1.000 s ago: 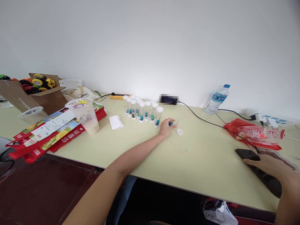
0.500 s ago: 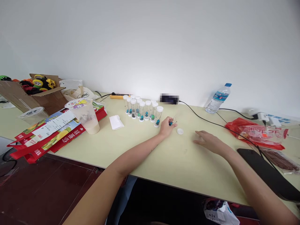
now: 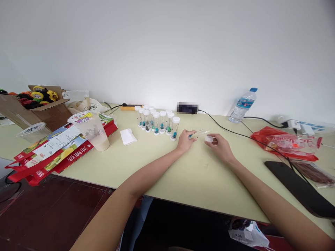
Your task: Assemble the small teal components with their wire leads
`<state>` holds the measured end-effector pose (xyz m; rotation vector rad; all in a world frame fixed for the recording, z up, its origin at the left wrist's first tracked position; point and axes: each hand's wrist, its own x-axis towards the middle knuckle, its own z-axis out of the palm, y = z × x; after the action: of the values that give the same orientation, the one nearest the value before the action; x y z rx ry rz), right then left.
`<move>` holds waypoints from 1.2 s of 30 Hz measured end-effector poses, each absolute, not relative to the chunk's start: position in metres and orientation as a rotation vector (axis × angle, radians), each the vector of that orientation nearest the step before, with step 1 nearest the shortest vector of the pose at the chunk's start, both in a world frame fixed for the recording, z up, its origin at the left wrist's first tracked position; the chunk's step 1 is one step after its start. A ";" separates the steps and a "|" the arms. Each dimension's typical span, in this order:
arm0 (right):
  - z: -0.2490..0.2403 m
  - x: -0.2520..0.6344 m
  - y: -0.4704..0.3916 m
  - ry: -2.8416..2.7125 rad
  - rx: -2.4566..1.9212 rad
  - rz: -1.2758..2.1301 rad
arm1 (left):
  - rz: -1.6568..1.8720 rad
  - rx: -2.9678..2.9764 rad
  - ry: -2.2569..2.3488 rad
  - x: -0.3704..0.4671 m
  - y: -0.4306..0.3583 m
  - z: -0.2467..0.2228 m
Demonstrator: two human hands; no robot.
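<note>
My left hand is closed around a clear tube with a small teal item at its base. The tube lies tilted, its far end pointing right toward my other hand. Between the fingertips of my right hand is a round white cap, held just beside the tube's end and apart from it. To the left, several clear tubes with white caps stand in a cluster, teal and green items inside them; the nearest capped tube stands at the cluster's right end.
A folded white paper, a plastic cup and red bags are on the left, near a cardboard box. A water bottle, cables, a red plastic bag and a black object are on the right.
My right hand has moved left and picked up the white cap from the table. The tube in my left hand has tipped from leaning upward to pointing right.
</note>
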<state>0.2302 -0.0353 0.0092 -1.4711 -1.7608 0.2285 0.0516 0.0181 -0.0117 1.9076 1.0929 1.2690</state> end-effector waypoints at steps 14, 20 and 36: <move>0.029 0.237 -0.042 -1.749 -1.281 0.296 | 1.210 2.001 0.997 0.051 0.017 -0.013; 0.035 0.237 -0.047 -1.860 -1.291 0.109 | 1.196 1.984 0.961 0.051 0.016 -0.012; 0.058 0.216 -0.049 -1.939 -1.339 -0.081 | 1.218 1.894 0.783 0.053 0.010 -0.009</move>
<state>0.2160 -0.0495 0.0576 -1.3393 -1.9391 -0.0812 0.0527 0.0099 -0.0088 1.8941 0.7833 1.2177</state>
